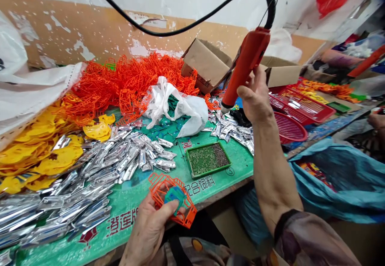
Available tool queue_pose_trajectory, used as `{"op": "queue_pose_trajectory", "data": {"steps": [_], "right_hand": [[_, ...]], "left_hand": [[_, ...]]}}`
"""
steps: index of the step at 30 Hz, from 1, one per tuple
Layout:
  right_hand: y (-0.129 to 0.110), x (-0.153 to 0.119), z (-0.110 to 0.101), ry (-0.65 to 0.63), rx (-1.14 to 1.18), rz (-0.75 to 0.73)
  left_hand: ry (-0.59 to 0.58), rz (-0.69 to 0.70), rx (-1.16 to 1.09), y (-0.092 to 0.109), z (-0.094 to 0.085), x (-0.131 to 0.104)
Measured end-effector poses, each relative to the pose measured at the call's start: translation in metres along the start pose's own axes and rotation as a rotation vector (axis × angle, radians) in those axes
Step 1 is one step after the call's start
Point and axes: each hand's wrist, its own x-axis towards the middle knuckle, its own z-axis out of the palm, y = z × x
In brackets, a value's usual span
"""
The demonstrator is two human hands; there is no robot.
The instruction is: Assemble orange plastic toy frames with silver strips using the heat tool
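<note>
My left hand (153, 222) pinches an orange plastic frame (188, 216) over the table's front edge. A small teal plastic piece (175, 195) lies on the frame under my thumb. At the right, my right hand (255, 95) is raised beside a red electric screwdriver (246, 63). Its thumb and fingers are apart, and some fingers are partly hidden; whether they touch the tool I cannot tell. The screwdriver hangs tilted, tip down, from a wire and black cable. Below it, a green tray (194, 173) of small screws sits on the table.
Shiny silver strips (120, 157) cover the table's left side, beside yellow plastic pieces (57, 153). Behind lie a heap of orange frames (129, 77), a white bag (194, 115) with teal pieces, and a cardboard box (207, 61). Red baskets (288, 127) and a blue bag (339, 202) are at right.
</note>
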Motion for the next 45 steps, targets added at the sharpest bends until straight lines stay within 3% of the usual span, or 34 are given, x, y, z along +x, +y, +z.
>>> {"op": "queue_pose_trajectory", "data": {"steps": [3, 7, 12, 15, 19, 23, 29, 45], "right_hand": [[-0.001, 0.023, 0.018, 0.028, 0.261, 0.07], [-0.019, 0.024, 0.028, -0.032, 0.324, 0.232], [-0.062, -0.019, 0.043, -0.176, 0.375, 0.345], [-0.075, -0.051, 0.05, -0.198, 0.454, 0.377], [-0.072, -0.083, 0.052, -0.114, 0.474, 0.434], [-0.067, -0.096, 0.05, -0.043, 0.399, 0.504], [-0.061, -0.106, 0.05, 0.044, 0.377, 0.435], [-0.056, -0.115, 0.052, 0.053, 0.362, 0.419]], "left_hand": [[-0.008, -0.022, 0.029, 0.002, 0.004, 0.0], [-0.027, -0.068, 0.06, 0.001, 0.006, 0.002], [-0.043, -0.099, 0.053, -0.004, 0.007, 0.007], [-0.042, -0.105, 0.054, -0.005, 0.01, 0.007], [-0.022, -0.129, 0.053, -0.005, 0.011, 0.008], [-0.035, -0.16, 0.036, -0.005, 0.007, 0.013], [-0.041, -0.128, 0.055, -0.007, 0.007, 0.016], [-0.097, -0.122, 0.007, -0.008, 0.005, 0.018]]}}
